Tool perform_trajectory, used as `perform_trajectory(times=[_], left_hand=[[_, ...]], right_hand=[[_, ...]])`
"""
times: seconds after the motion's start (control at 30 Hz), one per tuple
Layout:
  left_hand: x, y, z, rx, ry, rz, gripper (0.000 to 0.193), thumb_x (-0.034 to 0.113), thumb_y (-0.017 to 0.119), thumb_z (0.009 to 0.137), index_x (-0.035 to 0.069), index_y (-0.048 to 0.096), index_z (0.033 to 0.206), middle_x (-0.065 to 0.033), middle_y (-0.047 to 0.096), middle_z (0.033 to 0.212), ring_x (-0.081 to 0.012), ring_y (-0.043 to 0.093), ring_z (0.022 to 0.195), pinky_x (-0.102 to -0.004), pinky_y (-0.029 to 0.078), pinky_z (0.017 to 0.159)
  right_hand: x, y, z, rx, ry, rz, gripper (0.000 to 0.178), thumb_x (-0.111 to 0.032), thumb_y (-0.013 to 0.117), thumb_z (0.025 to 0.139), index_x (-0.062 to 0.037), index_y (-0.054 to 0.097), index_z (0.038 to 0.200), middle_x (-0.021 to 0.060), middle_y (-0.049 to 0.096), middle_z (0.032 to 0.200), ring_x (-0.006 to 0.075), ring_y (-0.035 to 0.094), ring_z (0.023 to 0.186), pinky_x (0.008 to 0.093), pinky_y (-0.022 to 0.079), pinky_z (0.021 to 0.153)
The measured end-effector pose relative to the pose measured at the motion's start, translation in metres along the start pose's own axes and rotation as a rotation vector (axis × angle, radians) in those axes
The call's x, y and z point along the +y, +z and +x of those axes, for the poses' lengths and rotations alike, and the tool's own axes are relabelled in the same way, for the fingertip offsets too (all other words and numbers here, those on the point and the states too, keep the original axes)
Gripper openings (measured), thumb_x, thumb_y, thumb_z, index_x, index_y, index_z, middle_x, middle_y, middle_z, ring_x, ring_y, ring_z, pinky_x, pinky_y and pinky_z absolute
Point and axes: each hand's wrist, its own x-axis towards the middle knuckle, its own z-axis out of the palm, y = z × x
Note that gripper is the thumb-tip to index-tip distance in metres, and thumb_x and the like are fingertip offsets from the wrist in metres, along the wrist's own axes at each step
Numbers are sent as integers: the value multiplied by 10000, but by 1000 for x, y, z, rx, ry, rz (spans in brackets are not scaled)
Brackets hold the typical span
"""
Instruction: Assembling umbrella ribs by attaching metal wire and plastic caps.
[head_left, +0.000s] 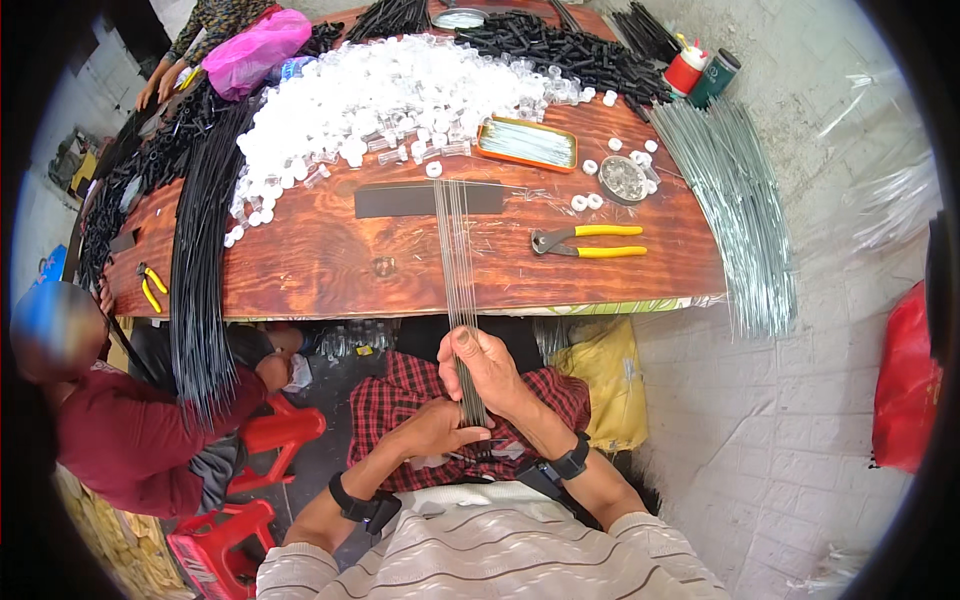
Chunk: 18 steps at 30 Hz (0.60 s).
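A slim bundle of thin metal wires point(456, 265) stretches from my lap over the table edge, its far ends fanned slightly across a flat dark strip point(400, 200). My right hand point(485, 370) is closed around the bundle, thumb on top. Below it, my left hand point(440, 428) grips the near end, fingers partly hidden beneath the wires. Yellow-handled end cutters point(590, 240) lie on the table to the right of the bundle. A red-and-black checked cloth point(385, 395) covers my lap.
White and clear plastic pieces point(370, 100) are heaped on the wooden table point(330, 270). An orange-rimmed tin point(527, 145) holds fine rods. Silvery wires point(730, 210) overhang the right edge, black ones point(205, 240) the left. A co-worker point(130, 440) sits at left near red stools point(282, 435).
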Motion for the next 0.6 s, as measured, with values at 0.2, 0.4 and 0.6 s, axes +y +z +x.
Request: perform_trajectory(times=[0.2, 0.4, 0.6], left_hand=[[14, -19, 1, -113, -137, 64, 372, 341, 702, 872, 44, 672, 1093, -87, 694, 949, -201, 649, 863, -331, 514, 763], [42, -81, -21, -134, -82, -16, 372, 331, 700, 875, -28, 671, 972, -114, 693, 877, -168, 656, 846, -302, 520, 752], [83, -143, -40, 444, 47, -428, 208, 199, 626, 934, 13, 644, 1025, -76, 692, 886, -111, 628, 773, -271, 526, 715]], right_hand=[[6, -7, 1, 13, 41, 36, 475, -472, 415, 1008, -24, 543, 914, 45, 536, 612, 100, 515, 528, 233, 433, 490], [6, -6, 1, -25, 33, 42, 487, -486, 423, 1002, -23, 548, 914, 41, 548, 623, 95, 526, 524, 230, 449, 485], [-2, 8, -6, -102, 16, 6, 483, -474, 411, 1008, -27, 557, 899, 39, 553, 617, 93, 524, 506, 223, 448, 471]])
